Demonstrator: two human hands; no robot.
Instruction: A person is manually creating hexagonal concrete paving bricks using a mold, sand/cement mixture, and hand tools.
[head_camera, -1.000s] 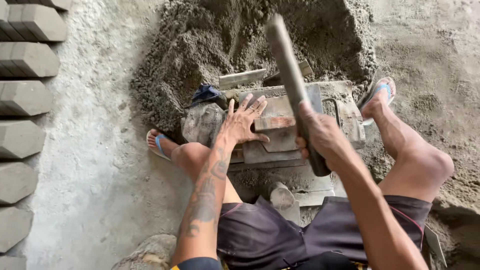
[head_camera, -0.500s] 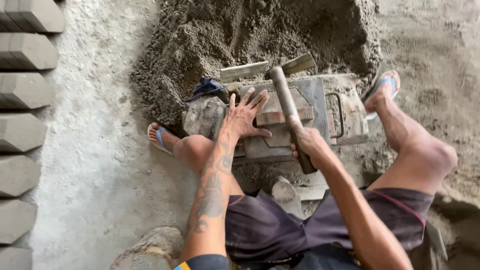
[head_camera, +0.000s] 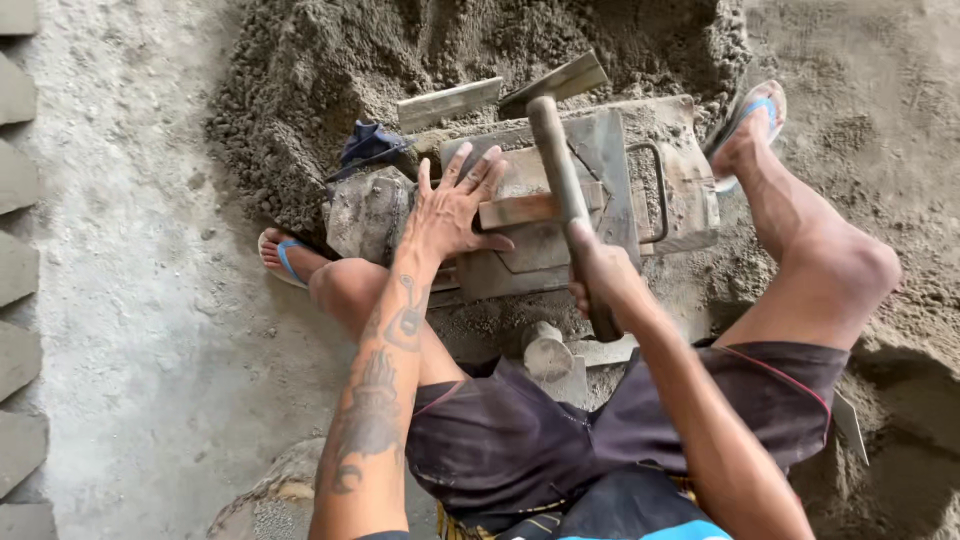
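Pressing flat with fingers spread, the left hand (head_camera: 455, 205) holds the metal block mould (head_camera: 610, 160) beside the sand heap (head_camera: 330, 60), while the right hand (head_camera: 600, 275) grips a wooden tamper (head_camera: 560, 170) resting on it.

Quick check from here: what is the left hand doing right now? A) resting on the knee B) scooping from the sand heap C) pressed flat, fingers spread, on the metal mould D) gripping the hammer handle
C: the left hand lies flat with fingers spread on the metal mould, while the right hand grips the hammer.
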